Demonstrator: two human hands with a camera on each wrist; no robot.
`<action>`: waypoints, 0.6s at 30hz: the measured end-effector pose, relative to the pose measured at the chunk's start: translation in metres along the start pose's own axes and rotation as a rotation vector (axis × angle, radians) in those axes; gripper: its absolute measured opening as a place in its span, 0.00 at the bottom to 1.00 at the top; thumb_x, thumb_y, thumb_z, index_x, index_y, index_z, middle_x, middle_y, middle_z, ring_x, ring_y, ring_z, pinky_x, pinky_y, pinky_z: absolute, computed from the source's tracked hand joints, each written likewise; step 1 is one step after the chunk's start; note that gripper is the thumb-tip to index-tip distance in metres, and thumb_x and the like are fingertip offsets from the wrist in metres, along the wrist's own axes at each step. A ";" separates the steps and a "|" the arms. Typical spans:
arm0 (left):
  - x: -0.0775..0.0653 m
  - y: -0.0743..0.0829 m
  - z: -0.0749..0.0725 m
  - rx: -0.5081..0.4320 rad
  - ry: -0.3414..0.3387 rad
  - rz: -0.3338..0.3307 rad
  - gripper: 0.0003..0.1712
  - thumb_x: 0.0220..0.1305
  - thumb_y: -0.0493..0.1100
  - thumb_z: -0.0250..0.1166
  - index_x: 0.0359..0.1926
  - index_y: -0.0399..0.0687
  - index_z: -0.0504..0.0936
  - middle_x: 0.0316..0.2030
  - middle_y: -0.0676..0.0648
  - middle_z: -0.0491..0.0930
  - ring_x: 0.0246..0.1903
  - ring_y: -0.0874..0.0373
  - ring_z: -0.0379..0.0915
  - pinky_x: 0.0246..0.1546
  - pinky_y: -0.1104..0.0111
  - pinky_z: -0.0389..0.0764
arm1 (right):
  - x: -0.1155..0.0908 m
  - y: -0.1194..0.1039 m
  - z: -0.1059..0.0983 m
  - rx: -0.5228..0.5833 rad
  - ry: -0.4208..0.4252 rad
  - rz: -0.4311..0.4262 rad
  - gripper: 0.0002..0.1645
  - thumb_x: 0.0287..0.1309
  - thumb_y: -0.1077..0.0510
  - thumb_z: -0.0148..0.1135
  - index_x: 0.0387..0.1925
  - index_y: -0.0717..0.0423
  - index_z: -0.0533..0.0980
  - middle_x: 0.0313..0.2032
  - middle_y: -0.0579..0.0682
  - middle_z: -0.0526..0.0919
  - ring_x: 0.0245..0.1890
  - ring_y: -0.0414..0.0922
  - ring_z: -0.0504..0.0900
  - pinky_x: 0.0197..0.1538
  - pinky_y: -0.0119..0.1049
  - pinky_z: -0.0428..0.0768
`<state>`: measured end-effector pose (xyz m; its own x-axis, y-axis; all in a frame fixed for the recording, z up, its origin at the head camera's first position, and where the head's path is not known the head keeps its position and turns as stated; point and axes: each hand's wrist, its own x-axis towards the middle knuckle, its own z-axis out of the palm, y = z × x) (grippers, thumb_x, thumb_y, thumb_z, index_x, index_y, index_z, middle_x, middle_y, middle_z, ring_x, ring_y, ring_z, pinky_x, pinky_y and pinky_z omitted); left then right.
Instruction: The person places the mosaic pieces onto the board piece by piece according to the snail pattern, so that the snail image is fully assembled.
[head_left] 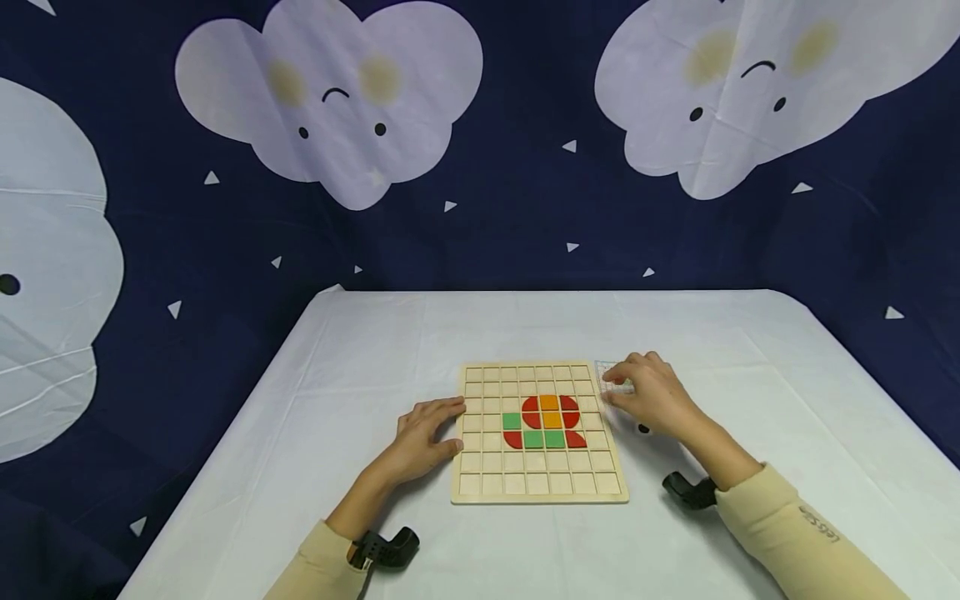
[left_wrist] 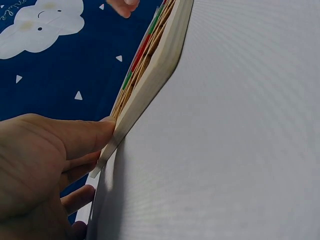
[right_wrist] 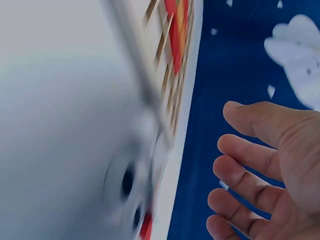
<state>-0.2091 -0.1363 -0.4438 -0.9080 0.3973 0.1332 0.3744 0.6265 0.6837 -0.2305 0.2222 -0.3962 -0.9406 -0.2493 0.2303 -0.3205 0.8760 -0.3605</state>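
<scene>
A square wooden grid board (head_left: 540, 499) lies on the white table. Set in its cells are red curved pieces (head_left: 568, 403), orange squares (head_left: 551, 420) and green squares (head_left: 533, 439), grouped near the middle. My left hand (head_left: 422, 442) rests at the board's left edge, fingertips and thumb touching it at separate spots. In the left wrist view, the thumb (left_wrist: 90, 137) lies against the wooden rim. Just off the board's right edge is my right hand (head_left: 651, 392), thumb and fingers apart with nothing between them. It partly covers a printed card (head_left: 606, 367).
Below the right hand sits a small dark spot (head_left: 643, 429). The right wrist view shows a blurred pale shape with black ovals (right_wrist: 128, 180) and something red (right_wrist: 146, 227) beside the board. Dark cameras (head_left: 390, 550) are strapped to both wrists. A dark blue cloud-print cloth (head_left: 510, 242) hangs behind.
</scene>
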 end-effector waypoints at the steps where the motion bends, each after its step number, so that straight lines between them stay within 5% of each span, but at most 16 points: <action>1: 0.000 0.000 0.000 0.002 0.000 0.001 0.30 0.56 0.40 0.66 0.61 0.43 0.72 0.66 0.48 0.68 0.64 0.47 0.58 0.58 0.48 0.50 | 0.000 0.006 -0.002 0.000 0.001 0.016 0.16 0.51 0.54 0.67 0.41 0.57 0.82 0.37 0.53 0.81 0.39 0.50 0.71 0.44 0.47 0.66; 10: 0.000 -0.001 0.001 0.009 -0.007 0.003 0.30 0.57 0.41 0.66 0.62 0.43 0.72 0.66 0.48 0.67 0.64 0.48 0.58 0.58 0.48 0.51 | -0.004 0.050 -0.013 -0.008 -0.026 0.138 0.19 0.51 0.54 0.65 0.43 0.60 0.81 0.39 0.59 0.81 0.40 0.54 0.71 0.42 0.48 0.66; 18: 0.000 -0.001 0.000 0.012 -0.012 -0.013 0.30 0.57 0.41 0.66 0.62 0.44 0.72 0.66 0.49 0.67 0.66 0.47 0.57 0.60 0.47 0.50 | -0.039 0.070 -0.023 -0.010 -0.055 0.218 0.21 0.52 0.52 0.65 0.45 0.61 0.79 0.41 0.60 0.79 0.42 0.54 0.70 0.41 0.46 0.66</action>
<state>-0.2096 -0.1367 -0.4447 -0.9106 0.3969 0.1154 0.3646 0.6397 0.6767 -0.2140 0.3024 -0.4100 -0.9923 -0.0761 0.0979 -0.1085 0.9157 -0.3870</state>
